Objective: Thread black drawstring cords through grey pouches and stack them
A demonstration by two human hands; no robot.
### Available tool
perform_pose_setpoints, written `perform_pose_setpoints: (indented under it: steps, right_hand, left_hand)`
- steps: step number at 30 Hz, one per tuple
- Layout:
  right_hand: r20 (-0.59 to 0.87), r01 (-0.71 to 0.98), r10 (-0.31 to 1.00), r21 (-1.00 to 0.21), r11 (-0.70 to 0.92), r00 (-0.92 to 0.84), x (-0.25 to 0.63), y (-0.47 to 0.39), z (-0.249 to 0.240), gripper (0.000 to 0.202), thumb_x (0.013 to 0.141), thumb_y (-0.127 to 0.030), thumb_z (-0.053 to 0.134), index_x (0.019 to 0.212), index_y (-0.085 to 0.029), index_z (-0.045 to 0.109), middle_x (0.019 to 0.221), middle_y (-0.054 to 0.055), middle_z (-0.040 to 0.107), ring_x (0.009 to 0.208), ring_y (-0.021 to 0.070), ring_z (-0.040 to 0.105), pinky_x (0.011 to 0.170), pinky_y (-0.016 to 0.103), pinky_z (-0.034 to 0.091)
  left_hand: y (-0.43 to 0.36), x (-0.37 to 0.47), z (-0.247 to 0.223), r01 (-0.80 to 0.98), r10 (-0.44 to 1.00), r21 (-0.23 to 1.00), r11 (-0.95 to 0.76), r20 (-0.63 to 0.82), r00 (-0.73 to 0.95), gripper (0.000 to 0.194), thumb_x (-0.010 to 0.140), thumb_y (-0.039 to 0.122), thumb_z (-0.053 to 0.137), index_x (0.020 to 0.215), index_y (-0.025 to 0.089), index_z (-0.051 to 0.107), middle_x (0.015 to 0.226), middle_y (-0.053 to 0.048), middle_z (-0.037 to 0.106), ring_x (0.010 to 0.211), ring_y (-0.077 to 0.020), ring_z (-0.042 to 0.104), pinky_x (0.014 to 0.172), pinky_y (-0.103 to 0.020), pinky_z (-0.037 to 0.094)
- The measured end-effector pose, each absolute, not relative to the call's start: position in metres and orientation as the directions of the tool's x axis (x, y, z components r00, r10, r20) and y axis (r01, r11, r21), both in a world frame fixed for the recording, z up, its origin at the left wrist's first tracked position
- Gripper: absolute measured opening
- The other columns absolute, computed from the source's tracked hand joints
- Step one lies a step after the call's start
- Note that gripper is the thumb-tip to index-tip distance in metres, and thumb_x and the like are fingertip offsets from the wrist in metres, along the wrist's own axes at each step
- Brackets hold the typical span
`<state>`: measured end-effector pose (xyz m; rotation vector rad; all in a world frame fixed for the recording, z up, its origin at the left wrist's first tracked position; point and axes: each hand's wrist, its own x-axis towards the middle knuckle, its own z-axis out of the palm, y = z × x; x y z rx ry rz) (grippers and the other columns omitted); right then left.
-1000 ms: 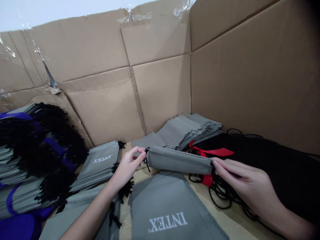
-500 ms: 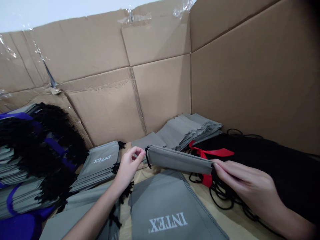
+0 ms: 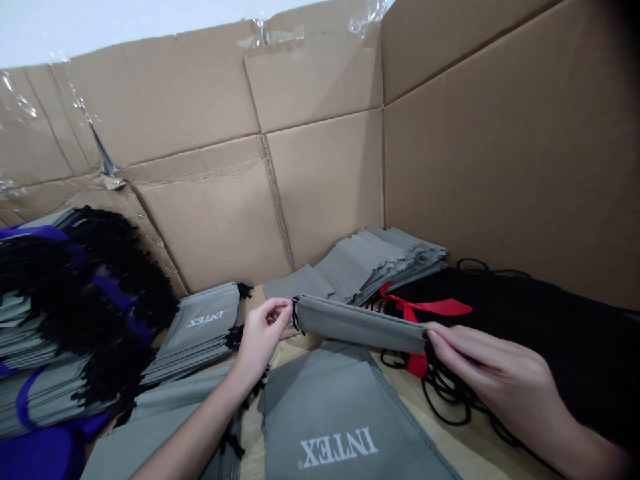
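A grey drawstring bag (image 3: 357,322), gathered into a narrow band at its top, is stretched between my two hands. My left hand (image 3: 267,327) pinches the black cord at the bag's left end, with thumb and forefinger together. At the other end, my right hand (image 3: 493,363) grips the corner between thumb and fingers, where a bit of black cord shows. Below the held bag lies a stack of flat grey bags (image 3: 325,400), the top one printed INTEX in white. Part of the cord at both ends is hidden by my fingers.
Black cords (image 3: 540,347) lie heaped on the right, with a red ribbon (image 3: 440,305) on them. More grey bags (image 3: 350,260) fan out at the back. Corded bags (image 3: 207,327) and bundles tied with blue ribbon (image 3: 107,290) stand left. Cardboard walls (image 3: 320,173) rise behind.
My left fingertips have closed in on the cord at the bag's left end. The bag has dipped slightly; my right hand keeps its grip.
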<state>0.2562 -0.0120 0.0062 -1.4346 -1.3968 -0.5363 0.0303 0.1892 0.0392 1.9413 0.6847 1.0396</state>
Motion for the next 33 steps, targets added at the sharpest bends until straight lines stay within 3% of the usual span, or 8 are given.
perform_pose_setpoints:
  steps: [5,12,18,23,27,31,33]
  right_hand:
    - [0.908,0.96,0.418,-0.146,0.237,0.035,0.259,-0.012,0.004,0.018,0.077,-0.015,0.06,0.092,-0.025,0.063,0.078,-0.001,0.068,0.064,0.0158,0.065,0.059,0.025,0.052]
    - [0.903,0.976,0.427,-0.039,0.212,-0.057,0.257,-0.015,0.006,0.018,0.079,-0.013,0.058,0.094,-0.023,0.06,0.077,0.0,0.067,0.064,0.0148,0.064,0.061,0.025,0.051]
    - [0.899,0.973,0.435,-0.054,0.225,-0.051,0.253,-0.016,0.011,0.015,0.079,-0.015,0.057,0.091,-0.023,0.063,0.076,-0.001,0.068,0.062,0.0142,0.064,0.058,0.024,0.051]
    - [0.897,0.978,0.442,-0.065,0.199,-0.031,0.255,-0.016,0.009,0.015,0.079,-0.015,0.057,0.09,-0.023,0.064,0.075,-0.001,0.068,0.062,0.0152,0.064,0.058,0.025,0.051]
    - [0.875,0.975,0.483,-0.124,0.185,0.019,0.257,-0.015,0.008,0.012,0.08,-0.018,0.056,0.089,-0.022,0.064,0.076,0.001,0.068,0.062,0.016,0.064,0.059,0.026,0.051]
    - [0.86,0.958,0.509,-0.183,0.219,0.047,0.255,-0.012,0.013,0.012,0.081,-0.021,0.054,0.083,-0.022,0.066,0.073,0.001,0.069,0.062,0.017,0.065,0.053,0.025,0.051]
    - [0.849,0.943,0.523,-0.235,0.238,0.079,0.253,-0.012,0.015,0.014,0.081,-0.023,0.054,0.081,-0.023,0.068,0.072,0.0,0.069,0.06,0.0165,0.065,0.052,0.024,0.052]
  left_hand:
    - [0.186,0.031,0.039,0.099,0.763,0.823,-0.559,0.464,0.449,0.026,0.076,0.037,0.056,0.082,0.013,0.065,0.065,-0.002,0.06,0.058,-0.0114,0.05,0.053,-0.02,0.039]
    - [0.187,0.031,0.039,-0.002,0.815,0.893,-0.449,0.411,0.41,0.02,0.07,0.033,0.063,0.071,0.013,0.061,0.057,0.001,0.057,0.049,-0.0087,0.049,0.047,-0.018,0.038]
    - [0.191,0.032,0.039,-0.1,0.809,0.93,-0.353,0.357,0.467,0.022,0.066,0.024,0.066,0.084,0.013,0.061,0.056,0.001,0.061,0.049,-0.0102,0.054,0.051,-0.02,0.043]
    - [0.19,0.03,0.045,-0.07,0.813,0.942,-0.328,0.319,0.487,0.023,0.061,0.027,0.071,0.077,0.012,0.063,0.062,0.0,0.062,0.052,-0.0101,0.055,0.054,-0.021,0.044]
    - [0.191,0.025,0.05,-0.08,0.779,0.963,-0.256,0.255,0.572,0.021,0.067,0.031,0.069,0.076,0.014,0.06,0.063,0.0,0.06,0.061,-0.0106,0.056,0.061,-0.021,0.044]
    - [0.196,0.017,0.056,-0.135,0.719,0.963,-0.233,0.264,0.642,0.016,0.068,0.024,0.069,0.069,0.014,0.057,0.084,-0.001,0.059,0.07,-0.0092,0.053,0.066,-0.02,0.042]
    - [0.199,0.012,0.06,-0.181,0.659,0.978,-0.107,0.206,0.723,0.01,0.069,0.022,0.066,0.074,0.016,0.06,0.094,-0.002,0.056,0.078,-0.0114,0.052,0.071,-0.023,0.044]
